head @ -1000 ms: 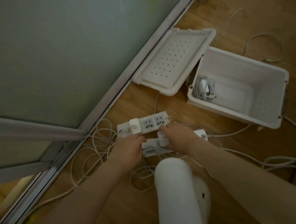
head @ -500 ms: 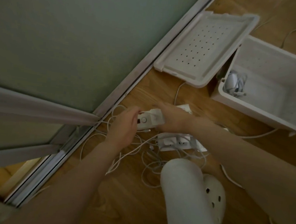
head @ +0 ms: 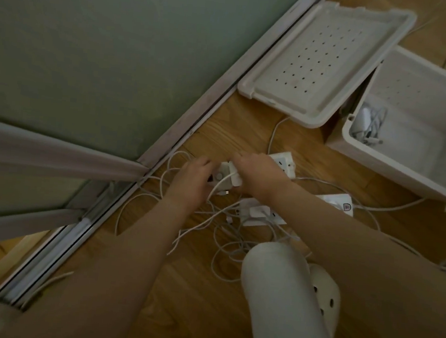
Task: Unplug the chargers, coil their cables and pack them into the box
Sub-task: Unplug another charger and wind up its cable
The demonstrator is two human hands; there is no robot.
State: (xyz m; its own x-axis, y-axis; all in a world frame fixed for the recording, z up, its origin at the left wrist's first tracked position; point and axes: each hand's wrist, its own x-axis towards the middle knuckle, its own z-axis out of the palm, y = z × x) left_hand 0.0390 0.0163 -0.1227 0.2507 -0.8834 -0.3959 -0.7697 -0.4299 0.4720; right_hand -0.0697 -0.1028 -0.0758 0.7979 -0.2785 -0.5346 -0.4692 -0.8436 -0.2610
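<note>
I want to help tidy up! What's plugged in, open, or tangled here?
Box: open, lid off.
Lid: on the floor, inside up.
Coiled charger: packed in the box.
Charger: plugged into power strip, gripped by right hand.
Power strip: end held by left hand.
Second power strip: second charger plugged in.
Cables: loose, tangled on floor.

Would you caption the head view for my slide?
Left hand steadies power strip, right hand grips its charger; coiled charger in box.
</note>
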